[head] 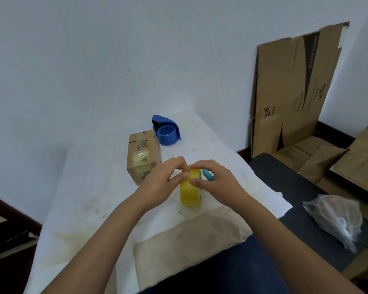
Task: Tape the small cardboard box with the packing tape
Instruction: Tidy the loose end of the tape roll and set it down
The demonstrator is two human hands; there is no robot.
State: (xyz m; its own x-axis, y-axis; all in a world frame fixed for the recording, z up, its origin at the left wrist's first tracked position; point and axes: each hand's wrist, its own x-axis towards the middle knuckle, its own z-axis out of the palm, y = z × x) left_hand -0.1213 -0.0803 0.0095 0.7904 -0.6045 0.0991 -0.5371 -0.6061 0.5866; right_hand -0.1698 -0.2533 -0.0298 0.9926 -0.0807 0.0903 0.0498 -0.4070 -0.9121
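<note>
A yellowish roll of packing tape (190,192) stands on edge on the white-covered table (89,187). My left hand (164,181) and my right hand (217,181) both pinch the top of the roll with their fingertips. The small cardboard box (142,154) sits just behind my left hand, with yellowish tape across its near face. A teal pen-like object (207,174) pokes out behind my right hand's fingers.
A blue tape dispenser (166,130) without a roll stands behind the box. A beige cloth (189,242) lies at the table's near edge. Flattened cardboard (291,85) leans on the wall at right, above more boxes (336,158) and a plastic bag (336,217) on a dark surface.
</note>
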